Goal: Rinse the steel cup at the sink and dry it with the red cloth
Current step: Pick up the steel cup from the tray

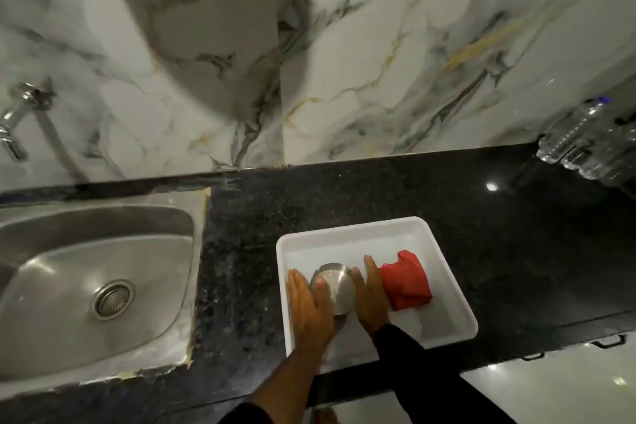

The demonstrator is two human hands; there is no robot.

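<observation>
The steel cup (336, 287) lies in a white tray (351, 228) on the black counter. My left hand (307, 303) rests against the cup's left side and my right hand (369, 293) against its right side, fingers stretched out flat. Whether either hand grips the cup I cannot tell. A folded red cloth (406, 280) lies in the tray just right of my right hand. The steel sink (93, 286) with its round drain (113, 299) is set into the counter to the left.
A chrome tap (20, 117) sticks out of the marble wall above the sink's far left. Clear plastic bottles (592, 141) stand at the counter's far right. The counter's front edge (516, 354) runs just below the tray, with floor beyond.
</observation>
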